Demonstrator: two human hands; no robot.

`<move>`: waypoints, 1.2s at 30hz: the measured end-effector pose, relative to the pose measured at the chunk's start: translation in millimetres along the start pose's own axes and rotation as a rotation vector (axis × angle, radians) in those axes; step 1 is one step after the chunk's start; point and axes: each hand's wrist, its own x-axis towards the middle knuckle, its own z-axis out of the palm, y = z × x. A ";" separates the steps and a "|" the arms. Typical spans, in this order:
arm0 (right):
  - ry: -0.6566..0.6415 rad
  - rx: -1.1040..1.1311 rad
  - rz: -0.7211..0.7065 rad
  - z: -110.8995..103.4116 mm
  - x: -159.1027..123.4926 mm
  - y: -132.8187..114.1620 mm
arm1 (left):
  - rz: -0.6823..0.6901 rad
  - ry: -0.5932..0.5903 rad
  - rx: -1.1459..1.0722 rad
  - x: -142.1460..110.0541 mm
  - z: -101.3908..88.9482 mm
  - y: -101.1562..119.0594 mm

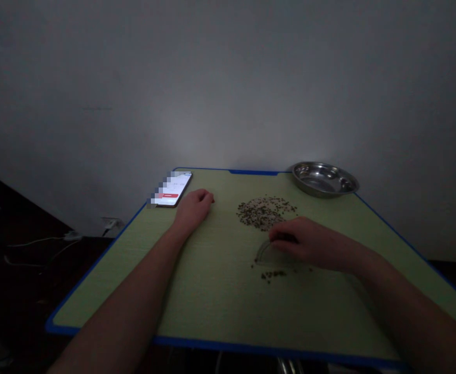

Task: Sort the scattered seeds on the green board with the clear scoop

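Note:
A pile of mixed dark and pale grains or small beans (265, 212) lies on the green tabletop (208, 291). At the pile's near right edge is my right hand (306, 240), thumb and fingers pinched together; what they hold, if anything, is hidden. A faint curved, clear-looking outline (264, 251) shows beside and partly under that hand. Nearer to me, several dark grains (273, 275) are in a small separate group. My left hand (194, 208) rests on the table left of the pile, fingers curled in, with nothing visible in them.
A shallow steel bowl (324, 179) stands at the back right corner. At the back left lies a phone (173, 188) with its screen lit. The table has a blue edge (220, 344) and stands near a pale wall (228, 83). Cables (62, 240) run at the left.

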 end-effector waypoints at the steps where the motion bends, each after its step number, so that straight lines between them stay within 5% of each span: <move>1: 0.009 -0.010 0.010 -0.5 -0.3 1.6 | 0.000 0.001 0.001 0.0 -0.1 0.2; 17: 0.096 -0.055 0.028 1.7 1.8 2.5 | 0.001 0.005 0.008 -0.1 -0.1 -0.1; 26: 0.029 0.008 -0.003 1.8 0.4 -0.6 | -0.006 0.004 -0.005 -0.4 0.3 -0.3; 36: 0.191 -0.055 0.089 0.2 5.1 6.7 | -0.002 0.000 0.000 -0.7 -0.9 1.4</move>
